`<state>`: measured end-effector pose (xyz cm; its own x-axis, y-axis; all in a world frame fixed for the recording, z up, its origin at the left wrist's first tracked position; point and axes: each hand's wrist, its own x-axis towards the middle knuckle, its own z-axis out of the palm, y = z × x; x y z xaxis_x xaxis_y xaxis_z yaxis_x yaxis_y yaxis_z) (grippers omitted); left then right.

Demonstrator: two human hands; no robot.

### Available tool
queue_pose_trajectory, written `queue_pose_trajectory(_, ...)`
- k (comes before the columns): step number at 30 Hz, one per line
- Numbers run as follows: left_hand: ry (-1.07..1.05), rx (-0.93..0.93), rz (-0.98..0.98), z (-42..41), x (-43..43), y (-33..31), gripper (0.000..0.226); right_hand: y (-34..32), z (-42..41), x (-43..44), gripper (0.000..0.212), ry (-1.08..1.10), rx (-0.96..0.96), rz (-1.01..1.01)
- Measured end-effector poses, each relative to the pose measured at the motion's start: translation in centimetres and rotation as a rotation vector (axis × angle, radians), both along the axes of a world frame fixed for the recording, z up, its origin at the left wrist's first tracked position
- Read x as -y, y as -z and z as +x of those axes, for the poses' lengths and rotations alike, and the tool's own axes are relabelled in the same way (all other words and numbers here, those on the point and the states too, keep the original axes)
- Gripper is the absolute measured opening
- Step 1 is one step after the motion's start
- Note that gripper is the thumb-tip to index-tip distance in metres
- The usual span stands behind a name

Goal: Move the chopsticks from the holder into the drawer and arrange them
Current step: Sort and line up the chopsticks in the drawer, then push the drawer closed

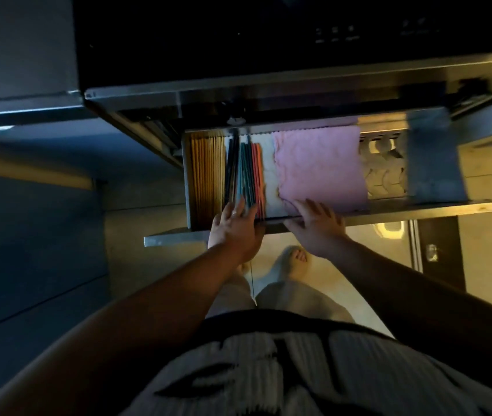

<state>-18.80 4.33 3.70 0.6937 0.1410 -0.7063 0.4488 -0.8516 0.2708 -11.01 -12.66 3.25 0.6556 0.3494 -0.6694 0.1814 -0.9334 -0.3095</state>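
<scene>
Now my left hand (235, 226) lies flat, fingers spread, on the near ends of the thin teal, dark and coral chopsticks (246, 172) in the open metal-fronted drawer (175, 237). My right hand (313, 223), grip loose and empty, rests on the front edge by the pink cloth (318, 166). They look light, stiff and slippery, so I judge nudging them by the ends best.

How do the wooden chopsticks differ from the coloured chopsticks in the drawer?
The wooden chopsticks are pale tan; the coloured chopsticks are black, teal and red. The wooden ones lie parallel at the far left, untouched; the coloured ones sit beside them, slightly fanned, under the left hand. Both sets lie lengthwise in the drawer.
</scene>
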Motion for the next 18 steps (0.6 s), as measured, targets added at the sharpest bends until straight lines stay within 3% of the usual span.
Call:
queue_pose_trajectory(5,-0.057,-0.005,0.011,-3.4,4.4,-1.1,0.067,-1.8,-1.3,5.0,0.072,-0.188,-0.056,-0.164)
queue_pose_trajectory(11,-0.200,0.023,-0.019,-5.9,9.5,-1.9,0.065,-2.5,-2.2,10.5,0.067,-0.199,-0.058,-0.188)
queue_pose_trajectory(16,-0.477,-0.007,-0.136,-5.4,12.2,-1.7,0.066,-2.3,-2.7,13.2,0.062,-0.154,-0.040,-0.146)
queue_pose_trajectory(18,-0.694,-0.024,-0.250,-4.6,12.7,-1.8,0.066,-2.2,-2.7,13.7,0.061,-0.057,-0.086,-0.088)
